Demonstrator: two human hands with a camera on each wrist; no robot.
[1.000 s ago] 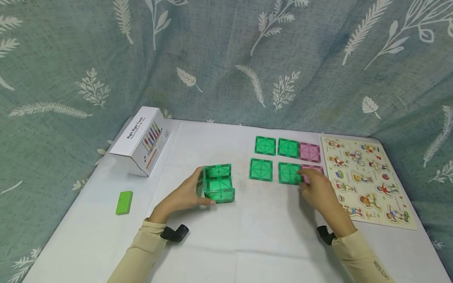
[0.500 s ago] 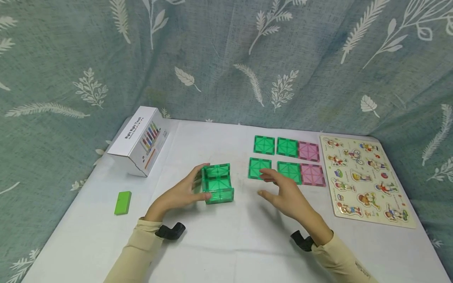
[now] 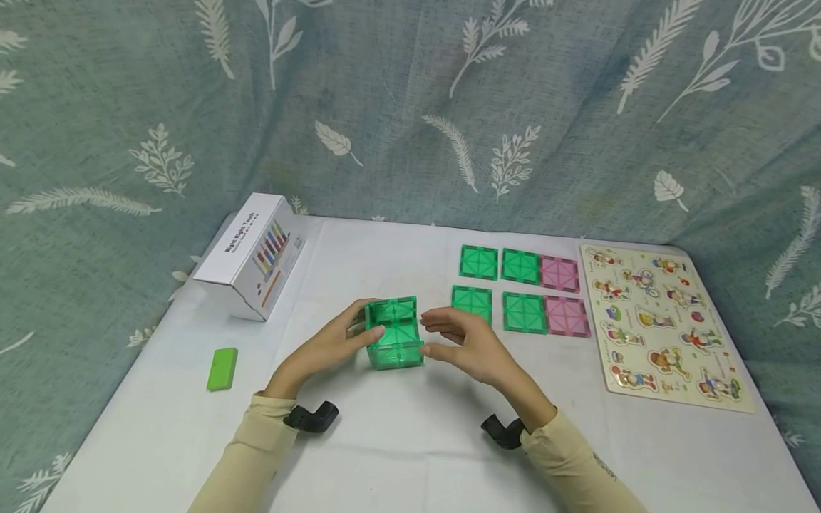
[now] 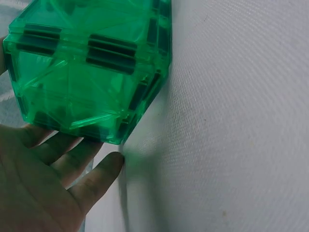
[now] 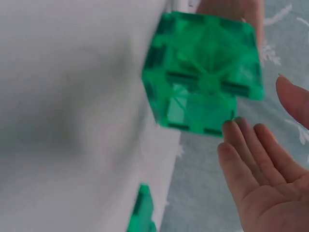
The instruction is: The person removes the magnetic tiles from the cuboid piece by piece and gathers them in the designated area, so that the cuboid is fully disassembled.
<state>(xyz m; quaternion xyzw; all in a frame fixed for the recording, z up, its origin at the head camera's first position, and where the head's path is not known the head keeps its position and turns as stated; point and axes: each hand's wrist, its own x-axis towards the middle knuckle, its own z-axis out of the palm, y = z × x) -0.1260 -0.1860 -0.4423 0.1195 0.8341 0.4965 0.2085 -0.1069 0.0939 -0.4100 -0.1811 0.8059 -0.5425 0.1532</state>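
Note:
A box of clear green magnetic tiles [image 3: 395,340] stands on the white table, its top uncovered. My left hand [image 3: 323,350] holds its left side, thumb over the wall's top edge and fingers outside. In the left wrist view the left fingertips touch the tile's edge. My right hand [image 3: 477,349] is at the box's right side, fingers extended and a gap between thumb and fingers. Its thumb tip is by the near right corner; whether it touches is unclear. Nothing lies in the right palm [image 5: 275,208]. Flat green tiles [image 3: 478,262] and pink tiles [image 3: 567,316] lie beyond that hand.
A wooden picture puzzle board [image 3: 667,328] lies at the right. At the back left stands a white printed carton [image 3: 250,256], with a light green block [image 3: 221,369] in front of it. A patterned curtain [image 3: 385,107] hangs behind the table.
My right hand has left the near pink tile and moved left to the box. The left thumb has shifted from the near corner up over the left wall. The flat tiles stay put.

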